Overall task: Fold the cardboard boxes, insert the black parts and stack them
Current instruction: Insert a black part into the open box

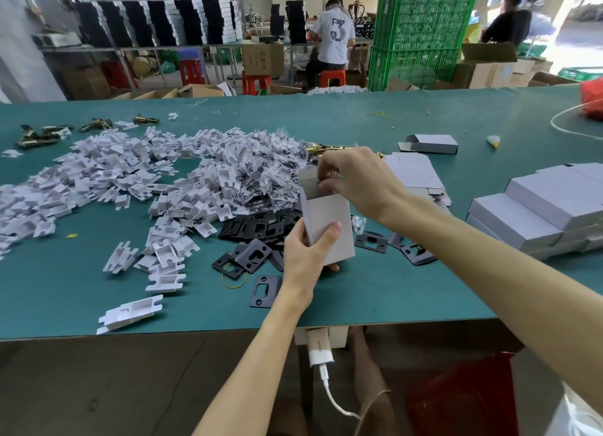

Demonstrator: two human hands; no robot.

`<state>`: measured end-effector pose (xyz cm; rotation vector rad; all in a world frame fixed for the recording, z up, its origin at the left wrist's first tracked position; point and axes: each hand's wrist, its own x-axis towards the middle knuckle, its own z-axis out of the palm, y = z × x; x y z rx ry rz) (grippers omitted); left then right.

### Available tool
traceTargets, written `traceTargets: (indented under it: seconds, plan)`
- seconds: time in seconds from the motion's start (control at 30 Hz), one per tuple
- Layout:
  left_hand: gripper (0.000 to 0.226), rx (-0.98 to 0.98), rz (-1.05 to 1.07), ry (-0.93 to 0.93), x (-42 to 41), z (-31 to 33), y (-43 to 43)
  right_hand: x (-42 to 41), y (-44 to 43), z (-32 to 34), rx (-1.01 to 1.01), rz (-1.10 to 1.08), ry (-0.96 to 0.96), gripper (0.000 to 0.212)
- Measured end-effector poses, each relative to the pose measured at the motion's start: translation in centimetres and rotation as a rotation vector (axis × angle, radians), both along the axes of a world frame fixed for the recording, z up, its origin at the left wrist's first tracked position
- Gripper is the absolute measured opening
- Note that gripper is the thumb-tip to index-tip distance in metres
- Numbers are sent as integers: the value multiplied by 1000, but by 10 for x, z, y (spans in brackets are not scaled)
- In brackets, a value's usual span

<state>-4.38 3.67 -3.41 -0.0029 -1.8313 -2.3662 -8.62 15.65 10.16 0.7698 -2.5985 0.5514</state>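
left hand (301,254) clamps upright box (328,225) | right hand (354,181) fingers pinch its top flap | black plates (253,236) just beside | bare table (375,292) toward near edge

Teal bench (391,292); white box (329,226); black plates (251,256); white inserts (107,174); green crates (421,34) at one o'clock.
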Motion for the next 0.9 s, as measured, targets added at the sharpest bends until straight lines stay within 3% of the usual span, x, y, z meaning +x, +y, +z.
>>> traceTargets:
  seconds: [0.4, 0.63, 0.73, 0.9]
  plan:
    - [25, -22, -20, 31, 0, 0, -1, -2, 7, 2, 140, -5, 24, 9]
    - [28, 43, -9, 71, 0, -1, -2, 5, 10, 3, 83, 97, 23, 10]
    - [34, 56, -24, 98, -1, -1, -3, 12, 15, 1, 33, 129, 72, 8]
    - [41, 32, -43, 100, -2, -3, -1, 18, 17, -7, 120, 162, 192, 7]
